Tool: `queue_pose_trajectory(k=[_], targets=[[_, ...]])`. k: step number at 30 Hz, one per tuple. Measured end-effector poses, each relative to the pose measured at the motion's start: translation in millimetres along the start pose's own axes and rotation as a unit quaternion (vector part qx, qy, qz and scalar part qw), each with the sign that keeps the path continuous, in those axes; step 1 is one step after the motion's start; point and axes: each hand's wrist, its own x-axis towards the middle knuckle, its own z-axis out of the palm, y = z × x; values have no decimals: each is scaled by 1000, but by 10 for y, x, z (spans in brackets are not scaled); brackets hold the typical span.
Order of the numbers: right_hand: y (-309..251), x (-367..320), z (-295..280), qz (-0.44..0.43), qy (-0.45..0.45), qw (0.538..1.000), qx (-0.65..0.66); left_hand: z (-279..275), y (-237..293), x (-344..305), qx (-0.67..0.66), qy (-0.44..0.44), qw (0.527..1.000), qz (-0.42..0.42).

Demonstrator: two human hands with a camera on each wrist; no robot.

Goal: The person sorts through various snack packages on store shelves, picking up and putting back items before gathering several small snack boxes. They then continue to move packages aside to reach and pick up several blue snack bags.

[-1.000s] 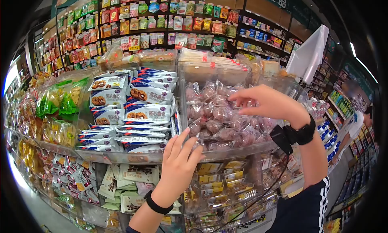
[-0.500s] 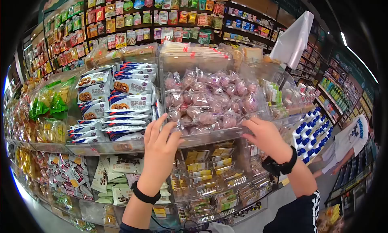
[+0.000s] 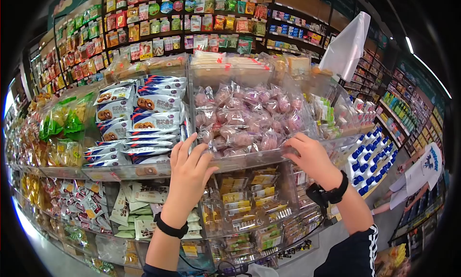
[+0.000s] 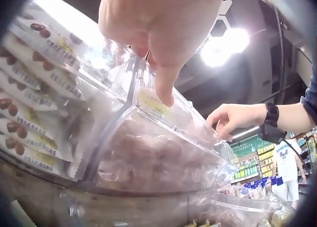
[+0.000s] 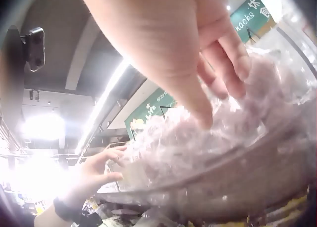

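A clear bin [image 3: 254, 159] holds many purple-pink items in clear wrappers [image 3: 240, 117]. At its front left corner the left hand [image 3: 188, 174] rests with fingers spread over the rim, thumb against the front wall, as the left wrist view also shows [image 4: 161, 34]. The right hand [image 3: 312, 159] lies at the bin's front right corner, fingers bent loosely over the edge; in the right wrist view its fingers [image 5: 230, 64] are beside the wrapped items. Neither hand holds a packet. Blue-and-white cookie packets [image 3: 156, 121] stand in the bin to the left.
Below are bins of yellow-labelled packets [image 3: 261, 193] and pale green packets [image 3: 144, 195]. Bags with green parts [image 3: 74, 121] lie far left. A plastic bag roll [image 3: 345, 46] stands at the back right. Blue-capped bottles [image 3: 367, 164] and a person in white [image 3: 425, 169] are at the right.
The right hand has come down from above the wrapped items to the bin's right front edge. The left hand remains at the left corner. The head view has shifted.
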Motion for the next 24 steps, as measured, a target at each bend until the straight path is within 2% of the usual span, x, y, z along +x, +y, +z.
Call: queue_pose_trajectory(k=[2, 3, 7, 10, 13, 16, 19, 22, 24], targets=[[-39, 66, -166, -20, -46, 998, 36, 7, -4, -5, -1, 1, 1000, -1], [-38, 109, -224, -43, -22, 997, 63, 5, -1, -5, -2, 0, 1000, -3], [-173, 316, -509, 50, -34, 996, 64, 1, -8, -5, -4, -2, 1000, -4], [-15, 462, -432, -90, -45, 994, 39, 4, -15, 0, -4, -3, 1000, -2], [-85, 590, -342, -110, -90, 990, 18, 6, -21, -6, -3, -3, 1000, 0], [-8, 683, -204, -105, -153, 980, 77, 16, -30, -9, 1, -1, 1000, 1], [-5, 775, -229, -54, -201, 972, 114, 23, -32, -14, 5, -1, 1000, 2], [25, 803, -226, -43, -226, 964, 132, 23, -31, -14, 6, 1, 1000, 3], [26, 787, -231, -15, -207, 965, 157, 21, -33, -16, 6, 2, 1000, 5]])
